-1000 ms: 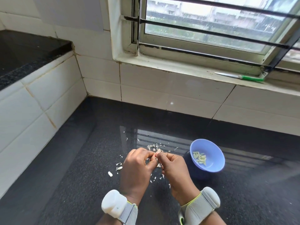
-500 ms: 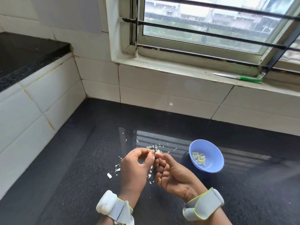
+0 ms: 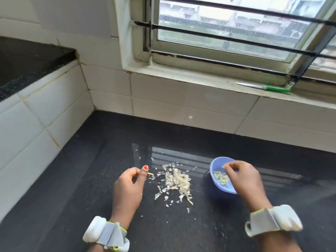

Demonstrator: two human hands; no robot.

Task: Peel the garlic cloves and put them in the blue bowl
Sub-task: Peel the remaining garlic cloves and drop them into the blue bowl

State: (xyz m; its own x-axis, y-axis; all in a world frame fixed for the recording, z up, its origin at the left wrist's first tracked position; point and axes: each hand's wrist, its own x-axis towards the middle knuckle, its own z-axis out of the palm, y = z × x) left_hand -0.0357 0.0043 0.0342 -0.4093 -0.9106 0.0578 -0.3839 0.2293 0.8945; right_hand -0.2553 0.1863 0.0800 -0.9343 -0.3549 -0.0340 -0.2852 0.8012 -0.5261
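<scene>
The right hand hung over the blue bowl, its fingers curled downward with the fingertips gathered above the bowl's far rim; whether a clove was still pinched between them could not be told, as the tips were small and a little blurred. Inside the bowl lay several pale green peeled garlic cloves, partly hidden behind that hand. The left hand stayed apart, off to the left above the desk, its fingers curled in and a thin pale scrap of garlic skin pinched at the thumb, whose nail was painted red. Between the two hands, a heap of papery garlic peels lay scattered on the dark polished desk, thickest in the middle and thinning out to loose flecks toward the near edge. Each wrist wore a white and grey band with a yellow-green trim. The bowl stood on the desk just right of the peels. Behind the desk rose white wall tiles, and above them a window sill carried a knife with a green handle lying flat near the right end. The barred window stood over the sill, and a higher dark counter sat at the left.
</scene>
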